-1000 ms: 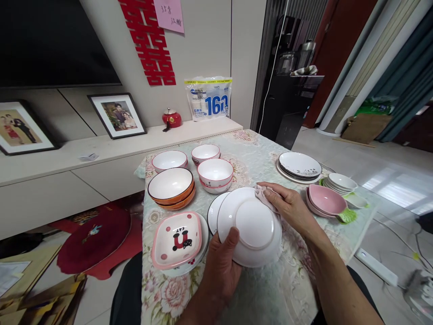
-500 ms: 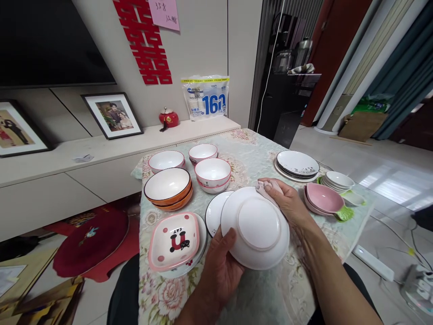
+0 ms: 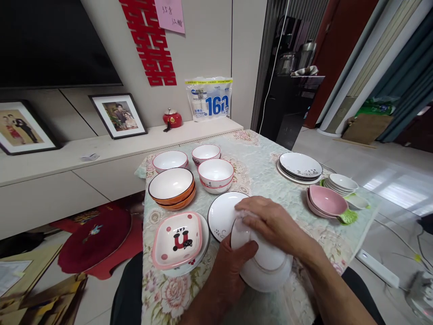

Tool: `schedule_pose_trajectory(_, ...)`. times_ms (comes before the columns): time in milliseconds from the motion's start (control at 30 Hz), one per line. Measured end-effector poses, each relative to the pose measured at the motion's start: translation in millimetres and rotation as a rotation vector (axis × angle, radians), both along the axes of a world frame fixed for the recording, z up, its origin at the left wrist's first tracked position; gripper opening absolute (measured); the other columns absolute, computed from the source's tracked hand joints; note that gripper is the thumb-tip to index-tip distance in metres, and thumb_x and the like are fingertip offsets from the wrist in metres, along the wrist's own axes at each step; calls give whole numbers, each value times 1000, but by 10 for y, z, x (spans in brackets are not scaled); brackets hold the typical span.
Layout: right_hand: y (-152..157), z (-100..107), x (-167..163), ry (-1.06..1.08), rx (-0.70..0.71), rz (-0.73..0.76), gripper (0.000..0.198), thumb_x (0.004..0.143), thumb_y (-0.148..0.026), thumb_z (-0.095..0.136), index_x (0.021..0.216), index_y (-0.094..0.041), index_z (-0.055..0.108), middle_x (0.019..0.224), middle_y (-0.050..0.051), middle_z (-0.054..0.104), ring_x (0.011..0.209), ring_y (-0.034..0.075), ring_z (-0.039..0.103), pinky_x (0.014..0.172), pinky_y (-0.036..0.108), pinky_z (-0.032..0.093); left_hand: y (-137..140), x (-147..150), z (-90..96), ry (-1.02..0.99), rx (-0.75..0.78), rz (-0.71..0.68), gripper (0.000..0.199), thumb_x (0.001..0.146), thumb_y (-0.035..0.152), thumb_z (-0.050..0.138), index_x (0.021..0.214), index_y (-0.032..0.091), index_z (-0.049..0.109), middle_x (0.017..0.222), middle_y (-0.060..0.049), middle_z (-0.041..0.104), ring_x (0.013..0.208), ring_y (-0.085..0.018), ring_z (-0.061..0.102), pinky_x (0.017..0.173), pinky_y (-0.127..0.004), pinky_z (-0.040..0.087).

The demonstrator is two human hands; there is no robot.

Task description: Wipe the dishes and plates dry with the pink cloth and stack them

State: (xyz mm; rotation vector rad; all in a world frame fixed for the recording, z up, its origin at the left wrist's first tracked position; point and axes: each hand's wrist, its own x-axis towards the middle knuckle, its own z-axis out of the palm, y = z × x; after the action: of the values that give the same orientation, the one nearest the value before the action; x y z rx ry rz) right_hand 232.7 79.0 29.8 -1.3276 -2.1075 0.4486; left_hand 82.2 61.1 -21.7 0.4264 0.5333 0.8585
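My left hand (image 3: 232,266) grips the left edge of a white plate (image 3: 270,273), thumb on its upturned underside. The plate is tilted, its foot ring facing me. My right hand (image 3: 270,223) is closed on a pale cloth (image 3: 248,215) pressed against the plate's far edge; most of the cloth is hidden under the fingers. Behind them a black-rimmed plate (image 3: 223,212) lies on the table, partly covered. To the left, a pink-edged square cat dish (image 3: 177,237) rests on white plates (image 3: 203,250).
Stacked orange bowls (image 3: 172,186) and red-rimmed bowls (image 3: 215,172) stand at the back left of the flowered tablecloth (image 3: 257,158). On the right are stacked plates (image 3: 300,164), small white bowls (image 3: 343,183) and pink dishes (image 3: 327,201). A low cabinet (image 3: 122,155) runs behind.
My right hand has moved left with the cloth, from the plate's right edge over its far side. The plate has tipped and dropped a little. The view has shifted slightly.
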Motion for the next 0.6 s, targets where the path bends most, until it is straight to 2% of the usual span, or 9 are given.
schedule_pose_trajectory(67,-44,40,-166,-95,49,122,24,98,-25,53,118,-24,67,122,6,70,122,25,57,107,46,39,2,5,8,24,24,56,20,59,13,88,74,16,75,73,-2,75,76,-21,70,85,-37,53)
schedule_pose_trajectory(133,-55,38,-229,-135,89,134,25,99,-25,54,120,-26,65,126,5,68,129,26,52,112,51,33,2,-3,9,26,23,90,19,60,10,87,72,17,74,74,-1,75,74,-19,70,84,-36,54)
schedule_pose_trajectory(200,-17,-17,-165,-105,146,31,28,101,-27,49,125,-25,63,132,6,65,133,27,47,113,53,31,0,-18,2,5,1,104,26,62,13,87,85,17,76,82,-3,77,80,-22,72,86,-37,54)
schedule_pose_trajectory(267,54,-106,-9,-33,196,-137,32,103,-30,43,127,-23,63,131,9,64,130,28,48,110,52,36,3,-35,-7,-7,-12,116,38,64,17,87,100,16,75,90,-8,79,90,-27,74,89,-41,55)
schedule_pose_trajectory(333,123,-199,165,2,173,-289,34,102,-34,43,123,-21,67,122,12,66,120,29,53,103,51,43,16,-55,-12,-1,-10,147,54,64,19,87,116,15,71,95,-11,80,98,-32,73,92,-44,55)
schedule_pose_trajectory(433,170,-303,315,47,132,-463,37,101,-38,45,120,-20,71,100,11,64,99,27,59,88,45,50,51,-85,-12,19,-17,201,68,68,19,86,131,16,62,98,-12,81,103,-32,73,95,-46,55)
schedule_pose_trajectory(500,160,-337,304,63,134,-526,38,101,-39,45,121,-20,70,91,9,60,89,24,60,80,41,51,74,-97,-8,22,-30,236,73,69,18,85,137,17,57,99,-11,81,102,-32,73,97,-46,55)
schedule_pose_trajectory(600,98,-318,137,21,208,-529,33,100,-35,48,121,-21,69,90,8,57,87,24,58,78,40,50,97,-100,0,0,-50,281,74,71,18,84,139,18,55,101,-10,81,101,-30,74,99,-46,54)
